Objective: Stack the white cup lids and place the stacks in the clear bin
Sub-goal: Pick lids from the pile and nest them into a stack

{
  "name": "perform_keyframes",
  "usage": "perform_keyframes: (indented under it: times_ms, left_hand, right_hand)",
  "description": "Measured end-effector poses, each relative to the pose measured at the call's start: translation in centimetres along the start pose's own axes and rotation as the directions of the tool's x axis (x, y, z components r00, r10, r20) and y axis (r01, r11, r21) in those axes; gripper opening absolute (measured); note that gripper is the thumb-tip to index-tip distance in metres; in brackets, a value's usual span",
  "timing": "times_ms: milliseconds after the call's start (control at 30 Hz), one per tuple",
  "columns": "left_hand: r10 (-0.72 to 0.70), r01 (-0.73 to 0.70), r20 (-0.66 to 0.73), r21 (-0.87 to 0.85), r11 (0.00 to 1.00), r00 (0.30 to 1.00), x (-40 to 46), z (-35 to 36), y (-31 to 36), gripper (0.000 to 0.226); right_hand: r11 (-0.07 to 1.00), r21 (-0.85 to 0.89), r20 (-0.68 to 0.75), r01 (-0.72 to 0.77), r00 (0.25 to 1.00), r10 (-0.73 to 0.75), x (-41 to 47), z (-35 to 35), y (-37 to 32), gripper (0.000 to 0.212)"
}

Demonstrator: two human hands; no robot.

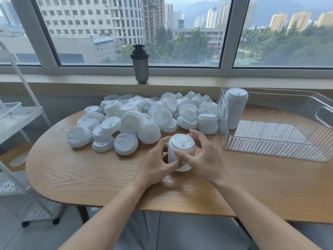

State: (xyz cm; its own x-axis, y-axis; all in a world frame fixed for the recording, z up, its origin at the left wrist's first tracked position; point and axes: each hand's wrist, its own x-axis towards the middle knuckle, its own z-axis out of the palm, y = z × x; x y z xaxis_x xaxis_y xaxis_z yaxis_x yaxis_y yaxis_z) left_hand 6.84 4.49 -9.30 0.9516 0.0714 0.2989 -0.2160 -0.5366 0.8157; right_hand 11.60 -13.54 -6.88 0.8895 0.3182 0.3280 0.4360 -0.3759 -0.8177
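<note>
Both hands clasp a short stack of smooth white plastic lids [181, 152] standing on the wood-grain table [90, 177]: left hand [156, 166] and right hand [203, 157] have fingers curled around its round sides. Beyond the fingers lies the loose lid pile [144, 116]; right of the right hand stands the ribbed clear bin [270, 148], holding one tall stack [235, 107].

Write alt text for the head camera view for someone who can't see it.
Both hands, left hand and right hand, grip a short stack of white lids on a wooden table. Loose lids lie behind; a taller stack stands in the clear bin.
</note>
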Motion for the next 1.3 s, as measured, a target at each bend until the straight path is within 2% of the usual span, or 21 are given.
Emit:
perform_keyframes:
  times_ms: [133, 333, 500, 800, 933, 1033, 1133, 1200, 1300]
  left_hand:
    - [0.003, -0.003, -0.014, -0.016, 1.000, 1.000, 0.0, -0.1, 0.0, 0.069]
    - [0.010, -0.011, -0.031, -0.029, 1.000, 0.999, -0.1, -0.2, 0.3, 0.069]
    - [0.004, -0.005, -0.031, -0.034, 0.999, 1.000, -0.2, -0.2, 0.2, 0.068]
    - [-0.005, 0.004, -0.049, -0.032, 0.999, 0.999, -0.3, -0.2, 0.3, 0.059]
    - [-0.002, 0.003, -0.017, 0.019, 1.000, 1.000, -0.2, -0.1, 0.1, 0.071]
    - [-0.004, 0.003, 0.015, 0.108, 0.994, 1.000, -0.1, 0.1, -0.2, 0.085]
    - [-0.001, 0.001, 0.000, 0.126, 0.992, 1.000, 0.4, 0.1, -0.6, 0.085]
    - [-0.002, 0.005, -0.027, 0.102, 0.995, 1.000, 0.8, -0.1, -0.8, 0.081]
    - [-0.008, 0.011, -0.033, 0.083, 0.996, 0.999, 1.7, -0.4, -1.5, 0.077]
  right_hand:
    - [1.000, 0.009, -0.016, -0.007, 1.000, 0.008, 0.0, 0.2, 0.1, 0.088]
    - [0.997, 0.063, 0.011, -0.050, 0.999, 0.049, -1.1, -0.2, 0.8, 0.069]
    - [0.998, 0.042, 0.005, -0.047, 0.999, 0.047, -1.0, -0.2, 0.6, 0.074]
    - [0.999, -0.041, 0.036, -0.029, 0.999, 0.031, 0.0, -0.4, 0.4, 0.067]
    - [0.996, -0.089, 0.068, -0.017, 0.997, 0.023, 0.4, -0.7, 0.2, 0.064]
    - [0.997, 0.040, 0.086, -0.070, 0.994, 0.067, 0.3, -0.7, 0.5, 0.062]
    - [0.981, 0.148, -0.002, -0.122, 0.992, 0.123, 0.5, -0.4, 1.3, 0.053]
    - [0.983, 0.122, -0.080, -0.140, 0.985, 0.151, 1.0, -0.1, 2.4, 0.046]
    - [0.984, 0.060, -0.124, -0.170, 0.976, 0.176, 2.1, 0.5, 4.1, 0.046]
